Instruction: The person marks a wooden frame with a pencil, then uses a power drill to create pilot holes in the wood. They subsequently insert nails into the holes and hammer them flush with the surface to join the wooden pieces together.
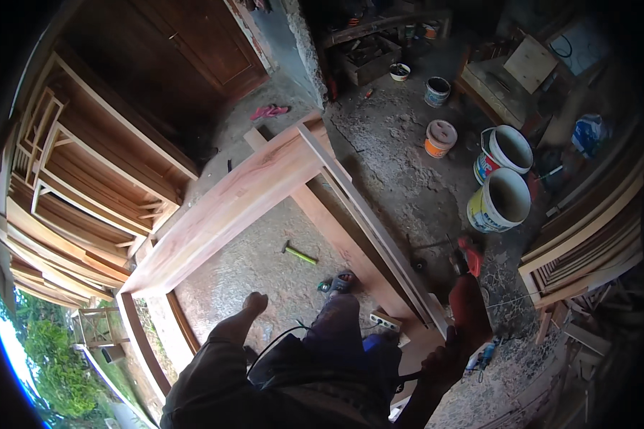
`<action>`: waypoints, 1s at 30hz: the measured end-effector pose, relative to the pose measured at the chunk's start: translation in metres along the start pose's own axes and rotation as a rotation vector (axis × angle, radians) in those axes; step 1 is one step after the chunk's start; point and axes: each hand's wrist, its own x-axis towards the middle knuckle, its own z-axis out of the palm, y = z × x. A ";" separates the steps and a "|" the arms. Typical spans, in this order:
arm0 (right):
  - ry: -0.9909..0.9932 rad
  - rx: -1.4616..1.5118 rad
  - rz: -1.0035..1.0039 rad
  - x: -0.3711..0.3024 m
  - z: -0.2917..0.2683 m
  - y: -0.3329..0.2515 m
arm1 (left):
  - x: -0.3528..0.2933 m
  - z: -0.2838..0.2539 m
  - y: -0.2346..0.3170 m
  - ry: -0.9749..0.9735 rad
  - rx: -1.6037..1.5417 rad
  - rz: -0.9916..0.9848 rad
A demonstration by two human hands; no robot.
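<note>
A large wooden frame (pixel 243 187) of wide planks stands on the floor around my legs. My left hand (pixel 255 302) is closed in a fist above the floor inside it; what it holds, if anything, is hidden. My right hand (pixel 440 360), dark in shadow, is wrapped round the rear of a red power tool (pixel 472 304) beside the frame's right corner. A black cable runs up to that hand; the tool's exact kind is unclear. On the floor inside the frame lies a hammer (pixel 299 252) with a yellow-green handle. A white power strip (pixel 385 319) rests near my sandalled foot (pixel 343 280).
White buckets (pixel 499 201) and a lidded orange-and-white pail (pixel 440 138) stand to the right. Stacked wooden frames lean at left (pixel 100 179) and right (pixel 587 229). A wooden bench (pixel 494 89) is at the far right. Pink slippers (pixel 270 111) lie near the brown door (pixel 186 43).
</note>
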 end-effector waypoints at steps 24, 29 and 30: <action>0.394 -0.678 -0.213 0.170 0.140 0.112 | 0.079 -0.011 0.100 -0.148 -1.011 0.226; 0.433 -0.596 -0.076 0.207 0.140 0.152 | 0.156 -0.076 0.098 -0.119 -0.784 0.417; 0.497 -0.550 -0.071 0.208 0.148 0.159 | 0.165 -0.083 0.102 -0.125 -0.790 0.423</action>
